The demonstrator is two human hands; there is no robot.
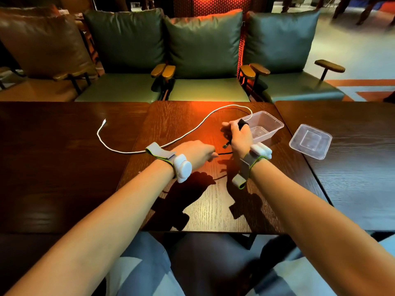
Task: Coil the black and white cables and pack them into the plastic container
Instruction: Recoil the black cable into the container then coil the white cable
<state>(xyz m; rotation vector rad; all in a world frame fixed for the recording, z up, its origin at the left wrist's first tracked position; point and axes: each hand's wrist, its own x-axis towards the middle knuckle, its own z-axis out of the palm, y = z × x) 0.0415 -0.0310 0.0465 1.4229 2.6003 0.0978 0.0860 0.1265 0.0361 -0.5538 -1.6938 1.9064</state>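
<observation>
At frame centre the thin black cable (224, 153) runs sideways, pinched by the left hand (192, 152) and gripped as a coil by the right hand (239, 137), just left of the clear plastic container (274, 118).

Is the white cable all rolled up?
No, it is spread out. The white cable lies in one long, loose curve across the table, with no coils in it.
</observation>
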